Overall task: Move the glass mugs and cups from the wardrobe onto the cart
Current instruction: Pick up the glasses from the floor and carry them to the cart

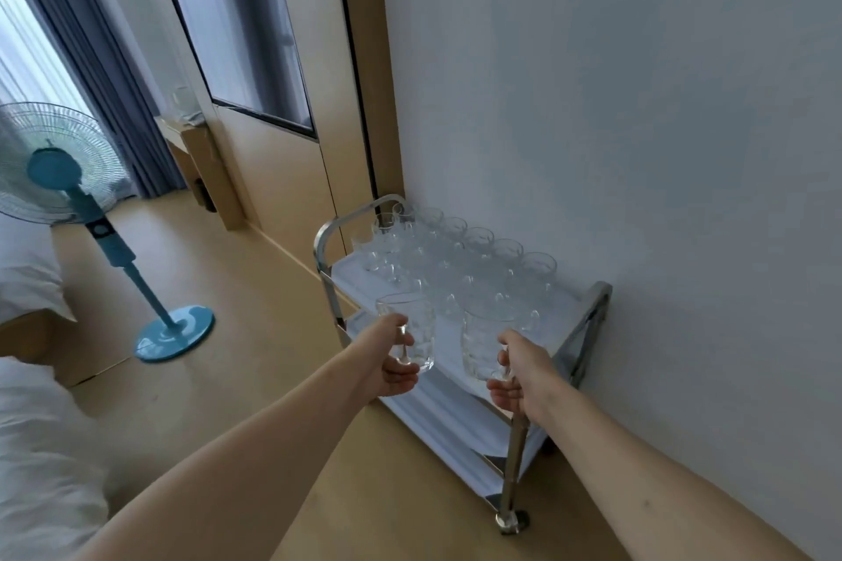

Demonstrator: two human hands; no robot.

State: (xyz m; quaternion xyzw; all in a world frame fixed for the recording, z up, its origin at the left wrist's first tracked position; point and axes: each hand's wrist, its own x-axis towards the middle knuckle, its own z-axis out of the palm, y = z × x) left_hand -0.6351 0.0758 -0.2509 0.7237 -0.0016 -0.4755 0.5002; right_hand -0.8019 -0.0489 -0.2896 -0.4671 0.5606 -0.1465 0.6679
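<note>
A pale, plain wall [638, 105] fills the right of the view, meeting a tan, smooth floor [255, 333] that runs back to blue-grey curtains [105, 73] and a bright window. A light wood wardrobe [282, 178] with a dark glossy panel stands left of the wall; a rumpled white bed [32, 437] lies at the left edge. Against the wall stands the cart [592, 314] — polished metal tube frame, rounded handles, white shelves stacked in tiers, a small foot at the near corner. A turquoise pedestal fan [59, 164] with a round wire cage and disc base stands on the floor by the bed. The cart's top shelf is crowded with clear glass mugs [478, 260] in rows, rims up. The left hand [392, 360] grasps a clear dimpled mug [412, 328] by its handle, over the cart's near left edge; the right hand [519, 378] likewise curls round the handle of a second dimpled mug [483, 342], held upright just above the near end of the top shelf. No writing can be read.
</note>
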